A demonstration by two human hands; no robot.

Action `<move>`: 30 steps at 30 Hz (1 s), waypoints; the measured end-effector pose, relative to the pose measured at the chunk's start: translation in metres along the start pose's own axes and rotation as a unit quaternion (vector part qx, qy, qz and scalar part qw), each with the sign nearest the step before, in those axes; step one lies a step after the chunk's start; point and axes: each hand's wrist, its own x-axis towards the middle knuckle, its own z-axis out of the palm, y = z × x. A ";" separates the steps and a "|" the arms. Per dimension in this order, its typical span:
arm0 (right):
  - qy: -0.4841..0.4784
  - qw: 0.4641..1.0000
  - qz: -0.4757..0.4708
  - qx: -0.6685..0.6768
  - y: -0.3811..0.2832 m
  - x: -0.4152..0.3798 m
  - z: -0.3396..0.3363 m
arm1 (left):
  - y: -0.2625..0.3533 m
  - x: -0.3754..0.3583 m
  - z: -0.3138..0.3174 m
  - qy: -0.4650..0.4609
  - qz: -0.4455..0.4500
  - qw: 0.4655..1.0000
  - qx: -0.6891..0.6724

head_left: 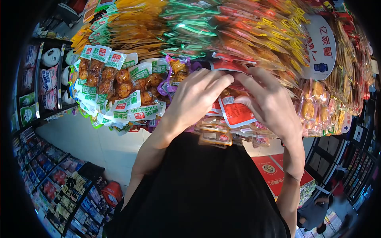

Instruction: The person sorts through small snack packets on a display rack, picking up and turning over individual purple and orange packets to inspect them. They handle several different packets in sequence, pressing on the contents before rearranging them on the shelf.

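Both my hands are over a red snack packet [239,115] with a white border and a barcode, near the front edge of the display. My left hand [200,97] has its fingers bent together at the packet's upper left; whatever is between them is hidden. My right hand [268,101] curls over the packet's right side, its thumb against the red surface and its fingers at the top edge. Another red packet [228,65] lies just above. To the left are white and green packets of brown balls [124,89] and a purple-edged packet [178,73].
Rows of orange [137,29], green [190,31] and yellow-red packets [266,31] stand behind. Small trays [214,137] hang at the front edge. A white sign [323,47] is at right. Shelves [59,178] are lower left; a person [315,212] is lower right.
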 end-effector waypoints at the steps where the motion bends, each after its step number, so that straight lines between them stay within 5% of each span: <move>1: 0.001 1.000 0.002 -0.001 0.001 0.001 0.004 | 0.001 0.002 -0.002 -0.004 -0.006 1.000 -0.003; 3: 0.028 0.997 -0.002 -0.068 0.007 0.002 0.018 | 0.010 0.002 -0.004 -0.028 -0.045 0.999 -0.013; 9: 0.053 0.997 0.008 -0.054 0.019 0.004 0.027 | 0.049 -0.009 -0.001 0.134 -0.007 0.991 0.007; 14: 0.065 0.995 -0.008 -0.072 0.022 0.006 0.029 | 0.075 -0.013 0.008 -0.100 -0.025 0.995 -0.002; 17: 0.059 0.995 -0.009 -0.079 0.026 0.005 0.029 | 0.059 -0.015 0.015 -0.116 -0.004 0.989 0.092; 22: 0.053 0.996 -0.012 -0.076 0.032 0.002 0.030 | 0.041 -0.022 0.001 -0.030 -0.067 0.996 -0.054; 30: 0.112 0.986 -0.048 -0.116 0.022 0.003 0.033 | 0.038 -0.028 0.006 -0.070 -0.099 0.993 -0.003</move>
